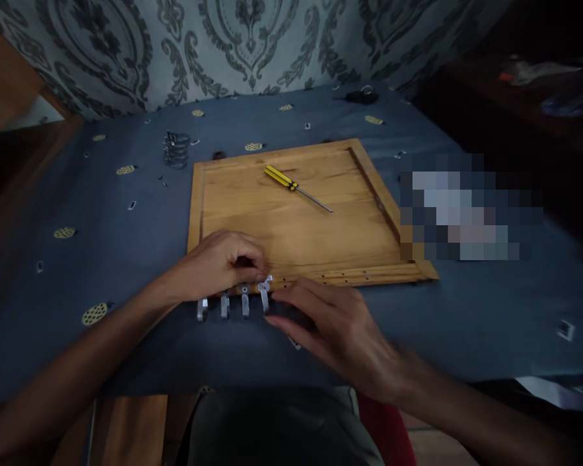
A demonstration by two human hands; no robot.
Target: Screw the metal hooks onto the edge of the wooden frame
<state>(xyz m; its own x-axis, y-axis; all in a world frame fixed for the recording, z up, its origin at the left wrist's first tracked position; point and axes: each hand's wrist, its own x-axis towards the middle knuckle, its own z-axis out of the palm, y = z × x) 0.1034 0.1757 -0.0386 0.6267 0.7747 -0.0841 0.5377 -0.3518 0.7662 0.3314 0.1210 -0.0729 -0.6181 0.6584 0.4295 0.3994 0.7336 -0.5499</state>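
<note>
A framed wooden panel (272, 220) lies on the blue tablecloth, with several metal hooks (225, 307) in a row along its near edge. My right hand (335, 323) pinches the rightmost metal hook (264, 294) from its right side, between thumb and forefinger. My left hand (218, 262) rests over the near-left part of the panel, its fingers curled and their tips close to the top of that same hook. Whatever the left fingertips hold, if anything, is too small to make out. Small dark holes (346, 278) run along the near rail to the right.
A yellow-and-black screwdriver (296, 188) lies on the panel. More metal hooks (175, 150) are grouped at the back left, near tiny screws (163, 182). Black-handled scissors (362, 96) lie at the far edge of the tablecloth (126, 259). A blurred-out patch covers something at right.
</note>
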